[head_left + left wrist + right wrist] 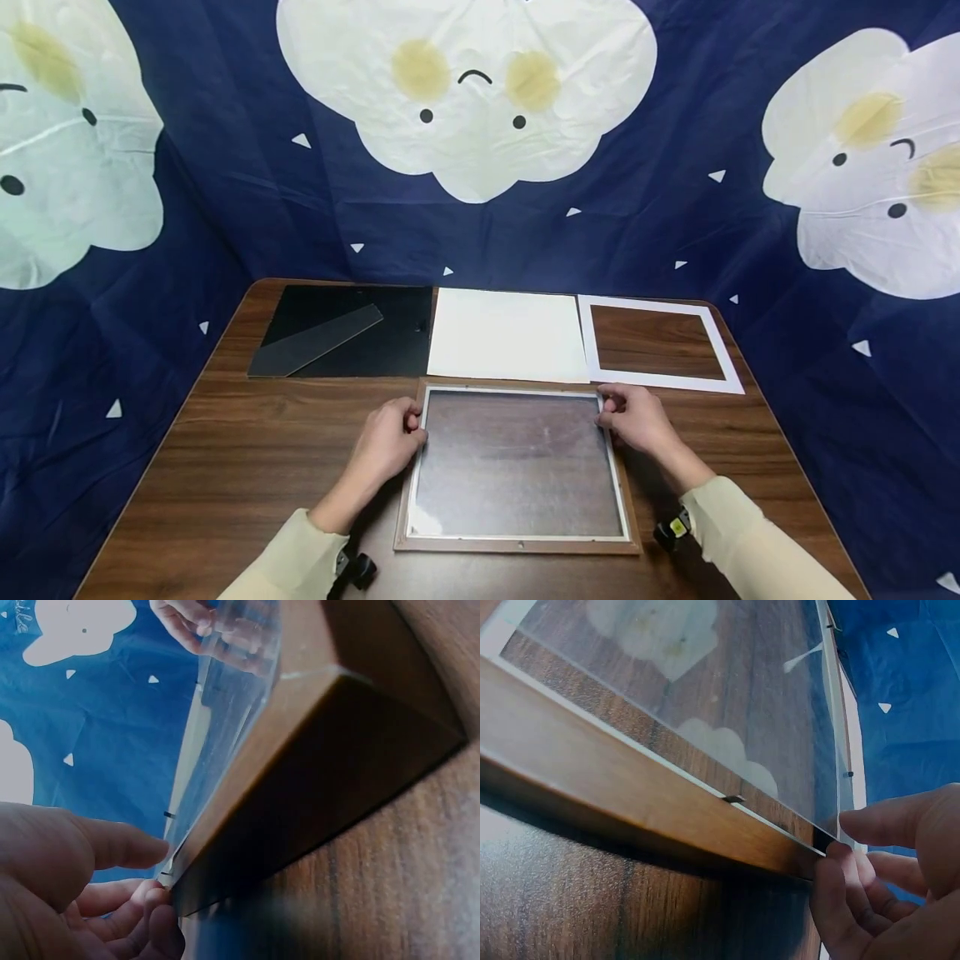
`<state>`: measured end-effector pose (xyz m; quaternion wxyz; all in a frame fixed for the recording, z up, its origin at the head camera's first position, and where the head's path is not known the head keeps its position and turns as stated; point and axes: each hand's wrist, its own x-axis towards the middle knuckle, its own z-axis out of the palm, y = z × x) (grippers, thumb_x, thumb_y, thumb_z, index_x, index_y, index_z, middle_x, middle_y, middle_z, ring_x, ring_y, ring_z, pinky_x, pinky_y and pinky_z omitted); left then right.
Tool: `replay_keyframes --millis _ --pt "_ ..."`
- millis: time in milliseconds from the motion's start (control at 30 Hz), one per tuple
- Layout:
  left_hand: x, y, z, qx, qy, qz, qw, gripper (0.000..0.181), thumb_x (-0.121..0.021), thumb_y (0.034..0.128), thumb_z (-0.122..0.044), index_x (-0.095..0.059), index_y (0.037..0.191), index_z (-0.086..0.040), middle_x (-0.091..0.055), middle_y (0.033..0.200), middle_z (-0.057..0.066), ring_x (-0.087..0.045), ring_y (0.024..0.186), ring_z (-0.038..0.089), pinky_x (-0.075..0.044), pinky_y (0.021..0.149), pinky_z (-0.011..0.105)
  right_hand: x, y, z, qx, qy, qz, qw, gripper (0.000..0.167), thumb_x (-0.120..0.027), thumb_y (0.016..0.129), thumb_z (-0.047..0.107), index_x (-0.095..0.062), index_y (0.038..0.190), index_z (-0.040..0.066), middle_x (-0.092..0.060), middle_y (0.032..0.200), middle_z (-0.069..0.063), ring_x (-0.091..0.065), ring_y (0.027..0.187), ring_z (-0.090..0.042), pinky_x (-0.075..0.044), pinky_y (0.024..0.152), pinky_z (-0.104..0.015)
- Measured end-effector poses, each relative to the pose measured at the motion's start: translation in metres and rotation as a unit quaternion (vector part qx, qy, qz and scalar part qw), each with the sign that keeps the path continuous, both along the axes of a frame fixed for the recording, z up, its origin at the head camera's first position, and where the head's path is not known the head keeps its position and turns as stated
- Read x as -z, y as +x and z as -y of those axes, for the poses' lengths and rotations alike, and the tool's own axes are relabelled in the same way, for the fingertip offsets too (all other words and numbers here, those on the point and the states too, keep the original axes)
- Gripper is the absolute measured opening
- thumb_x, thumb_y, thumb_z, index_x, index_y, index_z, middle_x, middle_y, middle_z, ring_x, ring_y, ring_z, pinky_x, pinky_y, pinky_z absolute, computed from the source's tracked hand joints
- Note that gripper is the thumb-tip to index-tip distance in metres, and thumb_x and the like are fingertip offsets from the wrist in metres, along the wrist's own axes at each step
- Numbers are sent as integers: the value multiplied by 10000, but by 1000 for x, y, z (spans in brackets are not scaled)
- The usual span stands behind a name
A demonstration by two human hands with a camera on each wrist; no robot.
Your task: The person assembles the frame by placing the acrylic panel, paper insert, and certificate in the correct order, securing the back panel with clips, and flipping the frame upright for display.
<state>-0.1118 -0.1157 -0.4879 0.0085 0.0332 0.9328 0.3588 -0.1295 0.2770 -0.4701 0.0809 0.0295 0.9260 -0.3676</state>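
Observation:
A brown picture frame (517, 547) with a whitish inner edge lies flat on the table, with small metal tabs (735, 799) along its inside. A clear sheet (517, 467) lies over its opening; in the right wrist view a gap separates the sheet's near edge from the frame's side. My left hand (386, 437) pinches the sheet near the frame's upper left corner, thumb on top and fingers curled at the outer side. At the upper right corner, my right hand (637, 417) holds the sheet's edge between thumb and fingers.
Behind the frame, a black backing board (401, 350) with its stand leg (318, 340) lies at the left. White paper (510, 333) is in the middle, and a white mat border (660, 381) at the right. A dark blue cloth (247, 192) surrounds the wooden table (247, 467).

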Motion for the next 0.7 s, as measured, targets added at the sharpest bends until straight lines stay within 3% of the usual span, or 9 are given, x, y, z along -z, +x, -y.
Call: replay_keyframes --millis 233,500,700 --pt "2 4 1 193 -92 -203 9996 272 -737 747 -66 -697 1016 -48 -586 860 27 -549 790 201 -460 717 363 0 -1 1 -483 1049 -468 9922 399 -785 821 97 -677 1187 -20 -611 800 6 -539 722 -140 -450 705 -314" --pt "2 7 -3 261 -190 -207 9993 272 -753 773 -105 -692 1036 -71 -568 896 24 -527 790 182 -448 700 352 -1 -2 -4 -506 1258 -490 9896 376 -811 794 127 -664 1119 8 -612 840 -8 -545 746 -156 -461 732 -349" --pt "6 8 -4 100 -259 86 9996 472 -785 764 -122 -670 1221 -97 -576 1012 69 -559 883 237 -497 750 414 1 -1 0 -530 1303 -457 9890 345 -808 799 101 -702 1120 36 -628 858 -22 -554 767 -173 -467 715 -362"
